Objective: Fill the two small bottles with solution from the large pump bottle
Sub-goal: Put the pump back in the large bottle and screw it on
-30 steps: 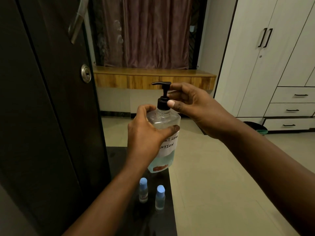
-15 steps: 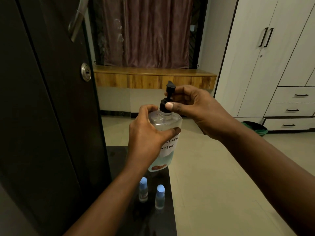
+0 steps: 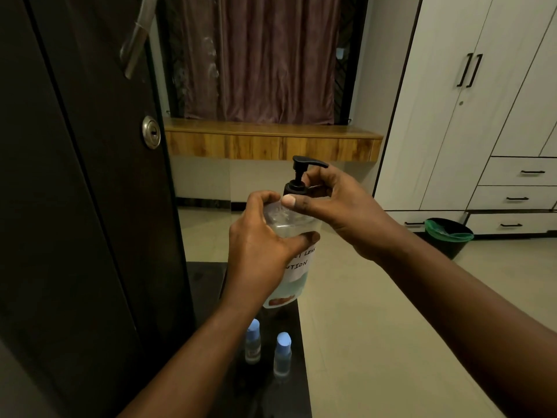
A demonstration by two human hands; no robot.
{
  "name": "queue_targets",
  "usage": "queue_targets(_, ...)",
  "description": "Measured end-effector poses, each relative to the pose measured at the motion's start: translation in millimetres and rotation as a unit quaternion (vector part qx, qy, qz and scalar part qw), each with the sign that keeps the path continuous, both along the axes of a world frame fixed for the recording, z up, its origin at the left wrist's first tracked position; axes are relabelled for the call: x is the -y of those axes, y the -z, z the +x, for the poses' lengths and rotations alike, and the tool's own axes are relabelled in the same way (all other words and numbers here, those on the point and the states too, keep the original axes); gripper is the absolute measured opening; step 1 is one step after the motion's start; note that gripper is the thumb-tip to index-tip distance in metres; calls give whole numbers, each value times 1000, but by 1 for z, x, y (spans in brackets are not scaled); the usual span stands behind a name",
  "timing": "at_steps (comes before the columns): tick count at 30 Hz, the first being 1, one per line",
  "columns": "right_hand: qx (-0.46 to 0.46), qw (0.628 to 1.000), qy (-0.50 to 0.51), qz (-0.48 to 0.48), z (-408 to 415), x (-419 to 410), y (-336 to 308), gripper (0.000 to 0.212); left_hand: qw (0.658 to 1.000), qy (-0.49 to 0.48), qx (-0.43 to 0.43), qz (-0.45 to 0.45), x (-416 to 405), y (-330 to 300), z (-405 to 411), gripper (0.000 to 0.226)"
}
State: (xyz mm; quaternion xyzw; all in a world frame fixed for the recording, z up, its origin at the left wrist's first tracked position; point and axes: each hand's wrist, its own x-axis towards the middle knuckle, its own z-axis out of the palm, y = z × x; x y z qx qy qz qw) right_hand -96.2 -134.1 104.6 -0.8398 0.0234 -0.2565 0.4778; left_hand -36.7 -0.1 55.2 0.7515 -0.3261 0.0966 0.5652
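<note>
Our left hand [image 3: 259, 248] clasps the pump bottle [image 3: 289, 267] body; our right hand [image 3: 337, 203] fingers pinch its black pump collar [image 3: 294, 188].

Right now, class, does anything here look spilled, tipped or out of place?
Nothing stands out. The pump bottle is upright in both hands, and the two small bottles stand capped on the dark table; no spill shows.
</note>
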Motion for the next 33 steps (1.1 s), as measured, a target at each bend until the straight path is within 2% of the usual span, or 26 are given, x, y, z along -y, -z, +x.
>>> queue_targets(6,-61,996,-60,17,5,3,10,69,1000,-2,-21,0,4,0,7,73)
queue_targets(10,-23,999,-39,-5,9,5,14,33,1000,-1,-17,5,4,5,10,71)
queue_targets(12,-10,999,-31,2,12,7,16,28,1000,0,-9,7,4,5,10,72)
queue_targets(16,-1,999,-24,24,22,10,20,31,1000,1,-7,7,7,5,15,73)
queue_targets(20,-53,996,-71,-2,31,8,25,45,999,-7,-34,-8,10,11,24,70)
queue_targets(25,-38,998,-50,7,45,6,28,29,997,-18,-58,-39,16,20,27,69)
queue_targets(33,-14,1000,-9,11,57,-1,38,32,996,-44,-72,-38,20,25,35,68)
